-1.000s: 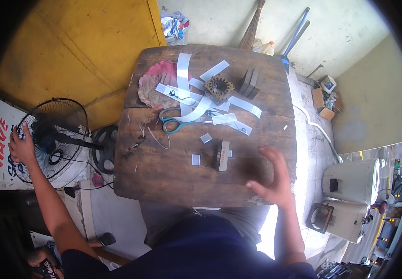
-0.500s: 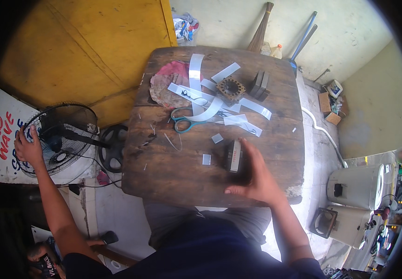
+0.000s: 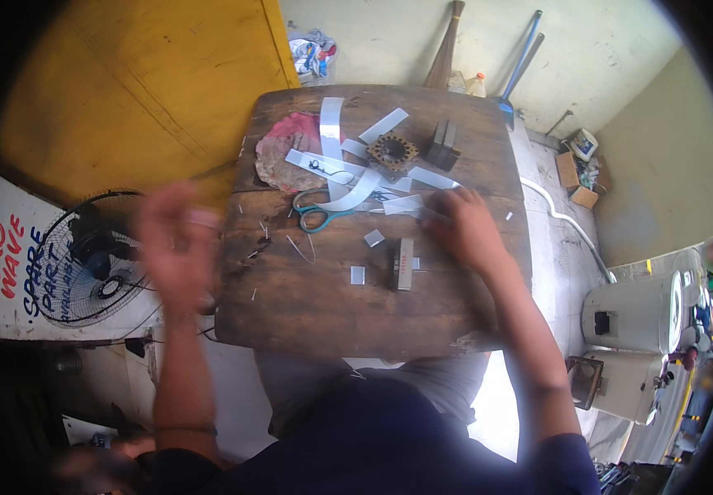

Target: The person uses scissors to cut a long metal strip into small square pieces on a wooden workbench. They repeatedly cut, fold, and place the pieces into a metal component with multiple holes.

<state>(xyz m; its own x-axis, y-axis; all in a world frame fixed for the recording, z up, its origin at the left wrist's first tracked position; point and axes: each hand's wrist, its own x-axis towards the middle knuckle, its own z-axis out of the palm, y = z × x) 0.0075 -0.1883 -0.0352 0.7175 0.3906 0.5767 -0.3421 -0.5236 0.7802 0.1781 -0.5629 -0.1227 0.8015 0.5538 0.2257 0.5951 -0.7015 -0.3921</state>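
My left hand [image 3: 177,247] is raised left of the wooden table [image 3: 307,322], smeared by motion, near the fan; I see nothing in it. My right hand [image 3: 468,227] is on the table's right part, its fingers bent down over the near end of a white strip [image 3: 403,205]; the fingertips are partly hidden. A small grey block [image 3: 403,264] with red marks stands just left of and nearer than this hand. Beyond lie more white strips [image 3: 332,124], a slotted motor core [image 3: 393,152], dark metal blocks [image 3: 443,144] and teal-handled scissors [image 3: 315,216].
A pink and grey cloth [image 3: 286,157] lies at the table's far left. Small cut squares [image 3: 357,275] lie near the middle. A standing fan [image 3: 96,256] is at the left, beside a yellow panel [image 3: 142,82]. White tubs [image 3: 633,318] stand at the right; a broom [image 3: 446,45] leans behind.
My left hand has come away from the fan, moving right toward the table. My right hand has left the grey block and moved farther out, to the white strips. The view has shifted slightly.
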